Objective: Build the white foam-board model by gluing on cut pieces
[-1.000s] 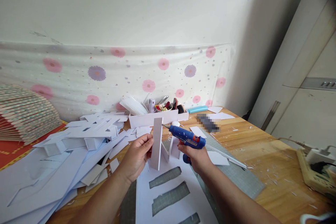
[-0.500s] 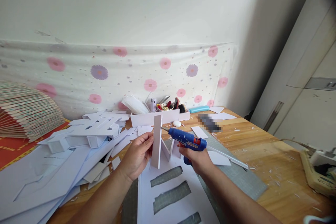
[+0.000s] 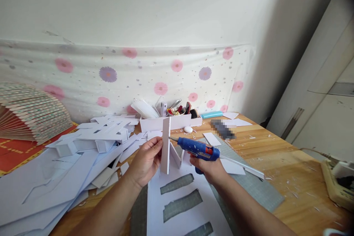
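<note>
Pinched between the thumb and fingers of my left hand point(image 3: 148, 160) is a narrow white foam board strip point(image 3: 166, 147), held upright. My right hand point(image 3: 207, 166) grips a blue hot glue gun point(image 3: 197, 148), its nozzle pointing left at the strip's right edge; whether the tip touches cannot be told. Below both hands lies a large white board point(image 3: 179, 186) with several rectangular cutouts, the cutting mat showing through them. Behind the glue gun, small white pieces point(image 3: 176, 156) stand at an angle on that board, partly hidden.
A grey-green cutting mat point(image 3: 256, 180) lies under the board. White board scraps point(image 3: 55, 188) pile up at left, near a folded fan-like stack point(image 3: 35, 114). A white box point(image 3: 177, 121) of tools stands at the back. A power strip point(image 3: 336, 184) sits at far right.
The view has shifted slightly, so the scene sits a little further right. Both hands keep their grips, and the glue gun nozzle stays by the strip's edge, slightly lower along it.
</note>
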A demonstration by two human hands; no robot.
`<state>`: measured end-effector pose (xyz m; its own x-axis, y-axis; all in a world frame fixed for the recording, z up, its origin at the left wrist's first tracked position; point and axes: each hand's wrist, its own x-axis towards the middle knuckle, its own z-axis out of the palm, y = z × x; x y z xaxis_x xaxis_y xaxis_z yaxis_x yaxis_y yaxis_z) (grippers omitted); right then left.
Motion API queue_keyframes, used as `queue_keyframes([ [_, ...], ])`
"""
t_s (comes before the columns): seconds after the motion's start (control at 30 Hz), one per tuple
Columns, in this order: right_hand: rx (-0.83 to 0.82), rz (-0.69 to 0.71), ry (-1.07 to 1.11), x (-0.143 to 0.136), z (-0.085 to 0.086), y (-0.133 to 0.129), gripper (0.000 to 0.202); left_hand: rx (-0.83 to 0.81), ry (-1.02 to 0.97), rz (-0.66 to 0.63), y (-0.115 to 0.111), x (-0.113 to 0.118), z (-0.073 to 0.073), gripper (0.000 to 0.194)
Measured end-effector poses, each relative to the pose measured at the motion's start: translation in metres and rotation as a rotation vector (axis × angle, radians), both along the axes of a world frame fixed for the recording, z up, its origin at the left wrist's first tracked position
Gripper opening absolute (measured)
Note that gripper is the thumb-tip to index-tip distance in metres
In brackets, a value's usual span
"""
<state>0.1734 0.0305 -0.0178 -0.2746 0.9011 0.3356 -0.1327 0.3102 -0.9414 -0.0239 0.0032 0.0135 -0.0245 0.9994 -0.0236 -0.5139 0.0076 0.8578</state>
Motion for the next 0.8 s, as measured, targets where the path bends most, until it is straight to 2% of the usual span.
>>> queue_keyframes([
  [0.17, 0.037, 0.017, -0.029, 0.001, 0.001, -0.002, 0.01, 0.014, -0.043, 0.009, -0.001, -0.001, 0.001, 0.039],
  [0.37, 0.087, 0.005, -0.114, 0.001, 0.013, -0.009, 0.007, 0.017, -0.09, 0.027, 0.001, -0.003, 0.002, 0.036],
  [0.47, 0.088, 0.03, -0.127, 0.0, 0.016, -0.011, 0.012, 0.028, -0.107, 0.04, 0.001, -0.004, 0.003, 0.035],
  [0.67, 0.006, 0.092, -0.141, 0.0, 0.011, -0.012, 0.023, 0.036, -0.128, 0.035, 0.0, -0.005, 0.008, 0.031],
  [0.8, 0.018, 0.112, -0.17, 0.0, 0.015, -0.015, 0.026, 0.049, -0.15, 0.045, -0.001, -0.006, 0.01, 0.027],
])
